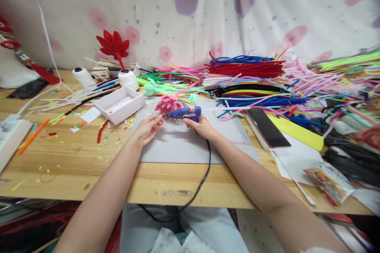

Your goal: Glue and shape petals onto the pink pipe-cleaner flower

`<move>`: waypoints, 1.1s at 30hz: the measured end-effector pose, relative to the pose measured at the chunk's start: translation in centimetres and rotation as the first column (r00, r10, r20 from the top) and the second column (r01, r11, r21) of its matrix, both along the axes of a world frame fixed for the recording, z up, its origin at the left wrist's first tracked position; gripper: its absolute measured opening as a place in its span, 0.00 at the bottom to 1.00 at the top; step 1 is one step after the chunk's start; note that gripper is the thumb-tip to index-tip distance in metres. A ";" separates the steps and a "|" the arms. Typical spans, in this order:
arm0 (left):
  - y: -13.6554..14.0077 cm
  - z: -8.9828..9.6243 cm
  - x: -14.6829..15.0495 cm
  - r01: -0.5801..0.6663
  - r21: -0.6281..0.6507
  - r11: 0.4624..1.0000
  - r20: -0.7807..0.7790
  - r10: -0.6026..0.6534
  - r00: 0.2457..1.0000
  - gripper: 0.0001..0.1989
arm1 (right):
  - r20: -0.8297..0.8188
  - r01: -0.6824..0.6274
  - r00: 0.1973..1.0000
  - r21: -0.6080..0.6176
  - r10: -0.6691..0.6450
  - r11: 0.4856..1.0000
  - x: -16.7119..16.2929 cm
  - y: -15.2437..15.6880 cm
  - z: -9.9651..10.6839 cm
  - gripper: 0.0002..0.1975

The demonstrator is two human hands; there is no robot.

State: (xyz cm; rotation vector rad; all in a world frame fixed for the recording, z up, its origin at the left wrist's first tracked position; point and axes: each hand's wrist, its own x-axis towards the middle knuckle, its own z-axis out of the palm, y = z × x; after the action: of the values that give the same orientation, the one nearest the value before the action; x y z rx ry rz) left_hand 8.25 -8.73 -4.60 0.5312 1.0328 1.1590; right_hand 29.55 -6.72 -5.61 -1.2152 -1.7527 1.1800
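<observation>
My right hand (202, 125) is wrapped round the handle of a blue glue gun (184, 114), whose nozzle points left. A long whitish glue stick (224, 108) sticks out of its back. Close to the nozzle, my left hand (151, 129) has its fingertips pinched together; what they hold, if anything, is too small to make out. Small pearl-like white beads (152, 114) lie just beyond those fingers. A pink pipe-cleaner flower (168, 103) rests behind the glue gun, its stem running up to the right. Under both hands lies a grey cutting mat (175, 150).
A white box (124, 107) holding small bits stands left of the mat. Pipe-cleaner bundles (246, 69) fill the back. A red flower (114, 47) stands in a white spool (128, 81). A phone (267, 127) lies right; a black cord (204, 178) hangs over the table edge.
</observation>
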 end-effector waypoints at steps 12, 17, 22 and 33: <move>-0.2 0.3 0.2 -0.017 -0.020 1.000 0.000 0.017 1.000 0.04 | -0.004 0.002 1.000 -0.004 -0.002 1.000 0.1 0.1 -0.3 0.21; -0.3 0.4 0.1 -0.015 -0.022 1.000 0.010 0.015 1.000 0.04 | -0.006 -0.001 1.000 -0.003 0.001 1.000 0.0 0.0 0.0 0.20; -0.2 0.4 0.1 -0.003 -0.023 1.000 0.019 0.003 1.000 0.05 | -0.018 0.000 1.000 -0.015 0.000 1.000 0.0 0.0 0.0 0.19; -0.2 0.3 0.1 0.002 -0.011 1.000 0.033 -0.002 0.999 0.05 | 0.027 0.000 1.000 -0.014 0.000 1.000 0.2 0.0 -0.1 0.20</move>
State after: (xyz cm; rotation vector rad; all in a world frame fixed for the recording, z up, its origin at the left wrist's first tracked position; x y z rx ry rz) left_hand 8.35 -8.95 -4.29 0.5022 1.0095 1.1562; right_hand 29.74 -6.68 -5.68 -1.2450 -1.7673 1.1822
